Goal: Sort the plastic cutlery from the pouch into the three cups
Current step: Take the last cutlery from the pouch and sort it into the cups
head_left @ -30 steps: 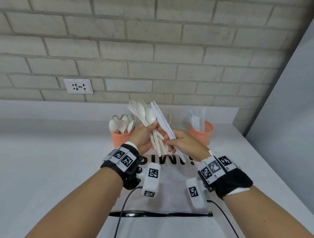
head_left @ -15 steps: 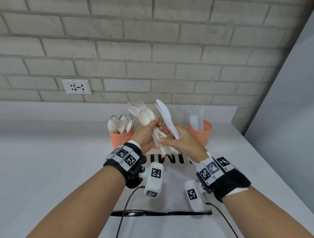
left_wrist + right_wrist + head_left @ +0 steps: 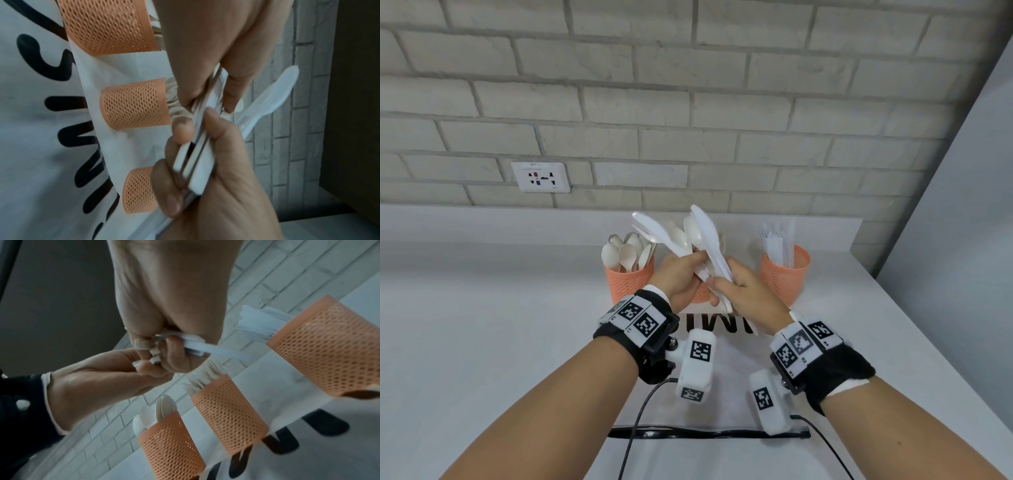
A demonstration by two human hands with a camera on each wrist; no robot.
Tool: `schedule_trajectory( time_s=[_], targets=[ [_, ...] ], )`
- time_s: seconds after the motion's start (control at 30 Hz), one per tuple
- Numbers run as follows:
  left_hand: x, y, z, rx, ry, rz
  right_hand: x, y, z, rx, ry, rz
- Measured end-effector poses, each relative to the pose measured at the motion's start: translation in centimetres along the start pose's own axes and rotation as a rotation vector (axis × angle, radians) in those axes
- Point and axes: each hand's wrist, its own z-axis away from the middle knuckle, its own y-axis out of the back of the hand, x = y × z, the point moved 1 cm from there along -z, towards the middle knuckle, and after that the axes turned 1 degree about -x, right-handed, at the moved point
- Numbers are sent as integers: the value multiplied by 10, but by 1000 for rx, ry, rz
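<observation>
My left hand (image 3: 697, 270) grips a fan of white plastic forks and spoons (image 3: 664, 236) above the middle cup. My right hand (image 3: 719, 286) pinches white knives (image 3: 709, 240) by their handles, right against that bundle. In the left wrist view the knife blade (image 3: 273, 100) sticks out past both hands. Three orange mesh cups stand in a row: the left cup (image 3: 628, 281) holds spoons, the right cup (image 3: 786, 274) holds knives, and the middle cup (image 3: 228, 415) holds forks. The middle cup is mostly hidden behind my hands in the head view. The clear pouch (image 3: 722, 383) lies flat under my wrists.
The pouch's black zipper (image 3: 705, 433) runs near the table's front edge. A brick wall with a socket plate (image 3: 540, 177) rises behind the cups. A grey panel (image 3: 962, 240) closes off the right side. Cables from the wrist cameras hang over the pouch.
The cutlery in my left hand has tilted further left. My right hand has brought the knives more upright, close against that bundle. Both hands stay above the middle cup.
</observation>
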Motion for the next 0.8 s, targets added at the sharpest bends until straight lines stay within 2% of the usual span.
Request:
schedule_trajectory(
  time_s=[0.17, 0.3, 0.4, 0.5, 0.6, 0.67, 0.73, 0.8],
  targets=[
    [-3, 1, -2, -20, -1, 18, 8, 1, 1, -87, -105, -159],
    [-4, 1, -5, 21, -3, 70, 2, 8, -1, 11, -165, -86],
    [-6, 4, -6, 73, -21, 39, -9, 18, -3, 165, -50, -16],
    [-11, -2, -2, 66, -88, -148, -20, 19, -9, 241, 89, 59],
    [-14, -19, 6, 70, -189, -328, -26, 8, -14, 202, 112, 175],
    [-16, -27, 8, 69, -257, -412, -28, 3, -18, 262, 136, 336],
    [-18, -28, 13, 50, -292, -420, -29, 3, -21, 324, 138, 447],
    [-19, -25, 15, 34, -252, -364, -27, 7, -23, 321, 98, 434]
  ],
)
